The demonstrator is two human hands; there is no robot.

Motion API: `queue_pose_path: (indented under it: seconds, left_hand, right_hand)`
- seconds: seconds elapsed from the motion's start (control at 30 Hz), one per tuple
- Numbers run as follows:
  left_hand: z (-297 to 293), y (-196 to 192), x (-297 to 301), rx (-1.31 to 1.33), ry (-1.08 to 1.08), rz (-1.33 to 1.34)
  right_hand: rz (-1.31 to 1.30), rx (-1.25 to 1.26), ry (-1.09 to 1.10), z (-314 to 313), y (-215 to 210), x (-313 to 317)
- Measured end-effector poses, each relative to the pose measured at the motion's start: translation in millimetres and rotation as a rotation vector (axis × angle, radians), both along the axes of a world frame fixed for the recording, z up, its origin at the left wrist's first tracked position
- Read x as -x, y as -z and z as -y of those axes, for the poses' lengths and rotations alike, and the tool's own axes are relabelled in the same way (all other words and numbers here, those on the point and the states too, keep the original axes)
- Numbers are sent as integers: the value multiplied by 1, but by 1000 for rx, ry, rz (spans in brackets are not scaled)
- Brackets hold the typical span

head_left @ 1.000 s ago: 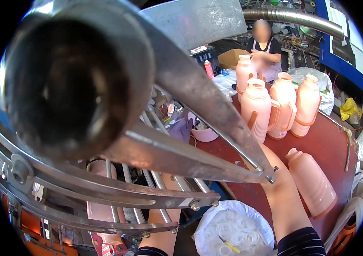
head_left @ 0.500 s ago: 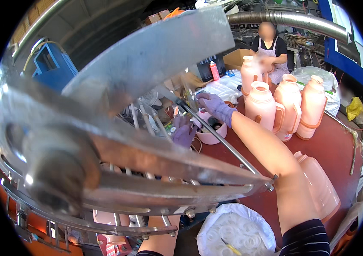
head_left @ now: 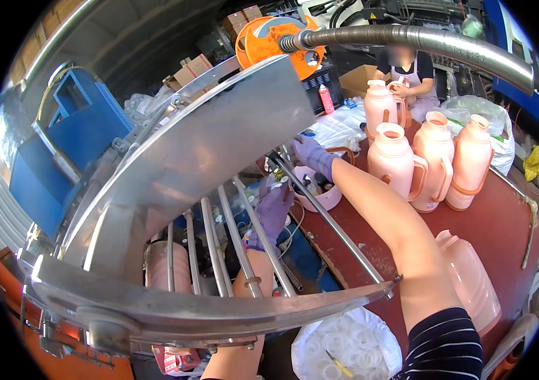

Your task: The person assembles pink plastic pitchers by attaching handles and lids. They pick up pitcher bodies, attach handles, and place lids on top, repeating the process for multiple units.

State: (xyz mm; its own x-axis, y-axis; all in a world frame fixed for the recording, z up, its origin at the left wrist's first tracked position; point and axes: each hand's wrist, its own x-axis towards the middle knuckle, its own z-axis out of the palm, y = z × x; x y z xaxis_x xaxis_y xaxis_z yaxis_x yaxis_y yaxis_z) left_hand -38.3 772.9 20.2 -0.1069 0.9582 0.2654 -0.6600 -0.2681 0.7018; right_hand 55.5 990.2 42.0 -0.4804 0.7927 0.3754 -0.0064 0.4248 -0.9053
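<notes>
Purple-gloved, my right hand (head_left: 314, 157) is just beyond the round pink plastic tub (head_left: 331, 199), my left hand (head_left: 274, 212) left of it; whether my fingers (head_left: 303, 147) pinch anything, I can't tell. I'm apparently working around the curved steel frame (head_left: 237, 313) on the tub's left; moving calls for clearing its rods (head_left: 215, 247).

Bright scene, pale sheen on a curved metal plate (head_left: 218, 136), dim ceiling (head_left: 149, 47) above it, violet-white glare far left of it, glossy highlights on pink flasks (head_left: 391, 158) to its right, blurred patch over a person's head (head_left: 401, 57) beyond it, fisheye-bent edges, black corners
</notes>
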Motion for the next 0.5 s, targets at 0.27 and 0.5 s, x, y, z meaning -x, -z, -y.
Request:
queue_pose_path:
  seconds: [0.27, 0.5]
  left_hand:
    - [16, -3, 11, 15, -136, -21]
    - [-12, -3, -5, 53, -37, -45]
  right_hand:
    - [-100, 327, -154, 55, -27, 10]
    - [177, -265, 216, 18, -18, 9]
